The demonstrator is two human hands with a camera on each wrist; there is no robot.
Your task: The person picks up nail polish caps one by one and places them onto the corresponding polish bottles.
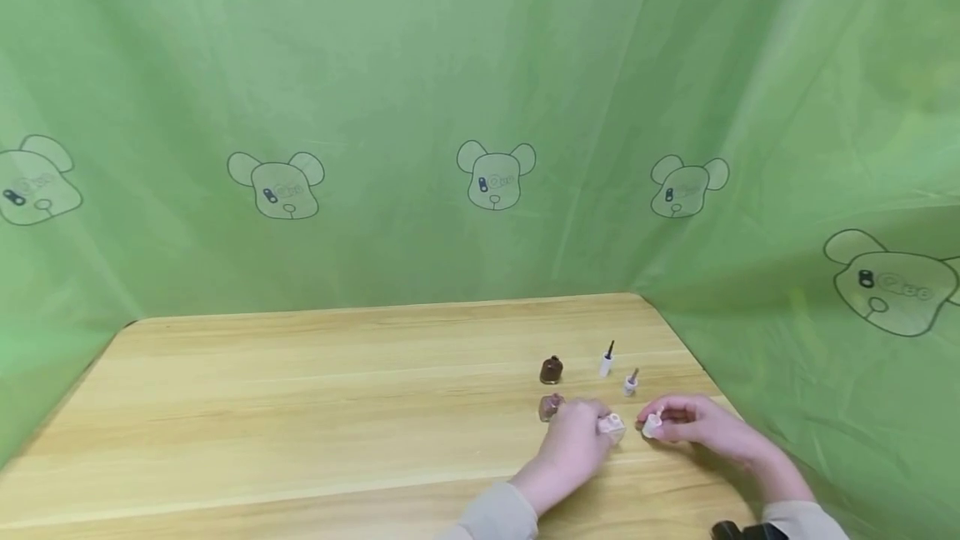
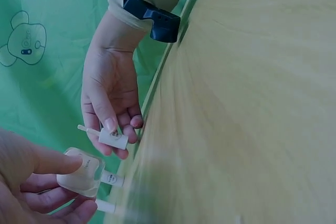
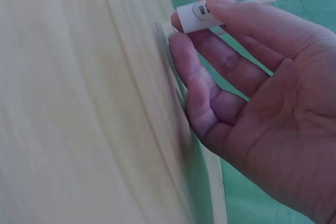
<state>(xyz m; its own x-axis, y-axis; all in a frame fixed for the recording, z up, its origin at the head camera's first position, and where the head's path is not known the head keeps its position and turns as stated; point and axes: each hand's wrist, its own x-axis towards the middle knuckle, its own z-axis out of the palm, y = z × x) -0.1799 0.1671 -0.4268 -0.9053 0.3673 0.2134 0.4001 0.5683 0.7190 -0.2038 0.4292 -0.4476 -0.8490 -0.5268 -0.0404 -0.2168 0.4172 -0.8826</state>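
My left hand point(image 1: 572, 444) grips a small pale nail polish bottle point(image 2: 80, 174), its thumb lying across the labelled face in the left wrist view. Just to the right, my right hand point(image 1: 708, 430) pinches a white nail polish cap point(image 3: 193, 17) between thumb and fingers, low over the table. The cap's thin pale brush point(image 2: 88, 129) points away from its closed end. Bottle and cap are a short gap apart. Partly behind the left hand stands a pinkish-brown polish bottle point(image 1: 549, 408) without a cap.
Farther back stands an uncapped dark brown polish bottle point(image 1: 551, 371). Two white caps stand to its right with brushes pointing up: one with a dark brush point(image 1: 606, 365), one with a pinkish brush point(image 1: 631, 387). Green curtain point(image 1: 757, 290) borders the wooden table point(image 1: 300, 407).
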